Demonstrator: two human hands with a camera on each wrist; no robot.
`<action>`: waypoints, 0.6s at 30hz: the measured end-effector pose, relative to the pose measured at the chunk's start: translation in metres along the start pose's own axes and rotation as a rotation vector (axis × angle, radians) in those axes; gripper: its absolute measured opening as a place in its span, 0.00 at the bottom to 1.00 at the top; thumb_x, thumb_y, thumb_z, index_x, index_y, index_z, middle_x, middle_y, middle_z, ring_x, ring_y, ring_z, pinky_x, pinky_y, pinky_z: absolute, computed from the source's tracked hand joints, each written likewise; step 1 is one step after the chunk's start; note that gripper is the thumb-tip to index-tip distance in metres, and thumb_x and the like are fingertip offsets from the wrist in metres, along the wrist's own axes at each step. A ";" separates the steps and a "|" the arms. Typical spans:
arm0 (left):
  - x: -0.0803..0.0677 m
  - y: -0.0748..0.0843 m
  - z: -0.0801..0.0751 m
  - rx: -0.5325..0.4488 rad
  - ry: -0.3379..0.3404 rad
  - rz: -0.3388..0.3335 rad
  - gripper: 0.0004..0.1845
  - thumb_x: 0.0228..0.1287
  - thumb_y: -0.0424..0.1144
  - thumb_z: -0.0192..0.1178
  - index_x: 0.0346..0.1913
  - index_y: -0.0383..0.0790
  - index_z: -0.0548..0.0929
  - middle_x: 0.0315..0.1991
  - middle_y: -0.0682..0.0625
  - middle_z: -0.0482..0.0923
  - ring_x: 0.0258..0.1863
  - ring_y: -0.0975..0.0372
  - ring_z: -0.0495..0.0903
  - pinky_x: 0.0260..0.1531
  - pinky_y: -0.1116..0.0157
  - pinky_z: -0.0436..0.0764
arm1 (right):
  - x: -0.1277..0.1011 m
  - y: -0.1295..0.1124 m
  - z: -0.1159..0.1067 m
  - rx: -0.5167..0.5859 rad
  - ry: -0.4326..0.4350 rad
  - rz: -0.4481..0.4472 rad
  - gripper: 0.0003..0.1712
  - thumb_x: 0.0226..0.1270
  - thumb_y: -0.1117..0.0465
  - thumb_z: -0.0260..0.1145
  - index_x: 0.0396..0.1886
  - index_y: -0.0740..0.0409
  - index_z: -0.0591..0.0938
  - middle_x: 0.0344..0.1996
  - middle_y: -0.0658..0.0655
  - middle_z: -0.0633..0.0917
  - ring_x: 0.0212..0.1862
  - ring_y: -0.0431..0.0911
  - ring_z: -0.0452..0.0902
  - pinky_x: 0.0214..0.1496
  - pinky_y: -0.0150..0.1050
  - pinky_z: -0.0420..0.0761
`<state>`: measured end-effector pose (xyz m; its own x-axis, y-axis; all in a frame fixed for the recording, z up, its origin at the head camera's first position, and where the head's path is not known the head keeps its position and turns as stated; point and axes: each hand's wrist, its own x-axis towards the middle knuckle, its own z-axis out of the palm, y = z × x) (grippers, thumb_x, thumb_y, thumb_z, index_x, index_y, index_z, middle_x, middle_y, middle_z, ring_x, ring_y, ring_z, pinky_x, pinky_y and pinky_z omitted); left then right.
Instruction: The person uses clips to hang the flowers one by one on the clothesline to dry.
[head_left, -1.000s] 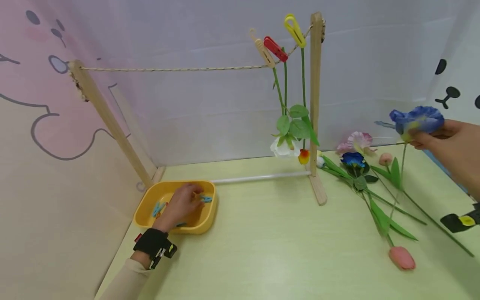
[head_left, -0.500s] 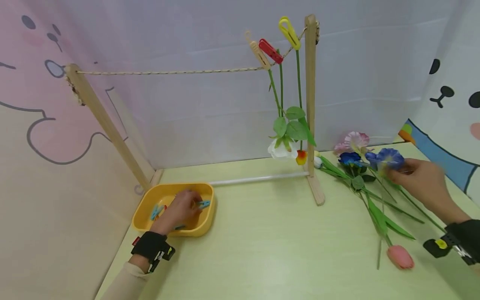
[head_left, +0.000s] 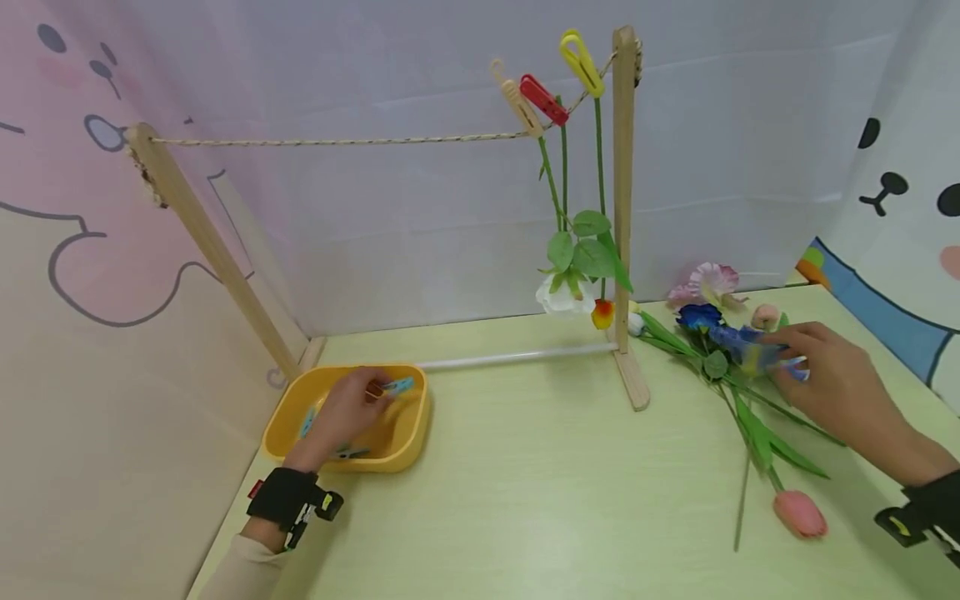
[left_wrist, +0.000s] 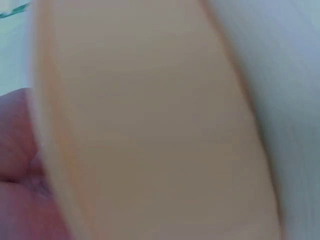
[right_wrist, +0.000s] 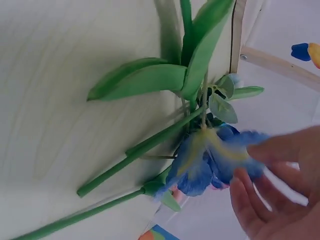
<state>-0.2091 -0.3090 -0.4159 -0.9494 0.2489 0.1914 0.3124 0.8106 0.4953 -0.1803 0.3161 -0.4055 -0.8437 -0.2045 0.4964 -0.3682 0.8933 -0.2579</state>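
My left hand [head_left: 347,410] is over the yellow basket [head_left: 409,448] and pinches a light blue clothespin [head_left: 400,386] at its fingertips. In the left wrist view the basket wall [left_wrist: 150,120] covers most of the picture, hiding the fingertips. At the right, my right hand [head_left: 836,383] pinches the petals of a blue artificial flower [right_wrist: 192,167], blurred by motion. Its thin stem reaches down toward the table front. Beneath and beside it lie a darker blue rose [head_left: 699,317], a pink tulip [head_left: 800,513] and green leaves.
A rope [head_left: 337,141] spans two wooden posts [head_left: 622,183]. Beige, red [head_left: 543,100] and yellow clothespins hold hanging flowers, including a white rose [head_left: 564,296], near the right post. A white bar [head_left: 517,359] joins the posts low down. More clothespins [head_left: 351,453] lie in the basket.
My right hand has come down and left with the blue flower, to just above the other flowers. My left hand has lifted slightly in the basket with the blue clothespin.
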 end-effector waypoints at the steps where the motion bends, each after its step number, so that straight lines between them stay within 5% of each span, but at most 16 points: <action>1: 0.000 0.002 -0.002 -0.015 0.008 -0.008 0.11 0.66 0.29 0.68 0.48 0.27 0.82 0.43 0.38 0.82 0.41 0.49 0.84 0.43 0.51 0.87 | -0.001 -0.001 0.000 0.007 -0.021 -0.037 0.25 0.49 0.77 0.75 0.51 0.69 0.83 0.47 0.70 0.79 0.37 0.63 0.84 0.25 0.47 0.80; 9: -0.001 0.011 -0.018 -0.081 0.083 0.008 0.14 0.67 0.29 0.67 0.52 0.26 0.81 0.45 0.36 0.79 0.42 0.47 0.84 0.46 0.49 0.86 | -0.004 -0.008 0.001 -0.021 -0.280 -0.226 0.30 0.46 0.73 0.81 0.53 0.58 0.86 0.52 0.62 0.82 0.41 0.53 0.84 0.30 0.43 0.84; 18: 0.004 0.021 -0.032 -0.123 0.124 0.017 0.15 0.67 0.28 0.68 0.54 0.29 0.82 0.46 0.37 0.82 0.44 0.47 0.84 0.51 0.47 0.84 | -0.005 -0.002 0.009 0.003 -0.460 -0.347 0.21 0.48 0.72 0.80 0.33 0.41 0.88 0.41 0.47 0.86 0.44 0.51 0.83 0.39 0.44 0.86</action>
<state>-0.2052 -0.3080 -0.3782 -0.9350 0.1890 0.3001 0.3376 0.7337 0.5896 -0.1787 0.3117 -0.4148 -0.7562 -0.6390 0.1406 -0.6542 0.7418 -0.1472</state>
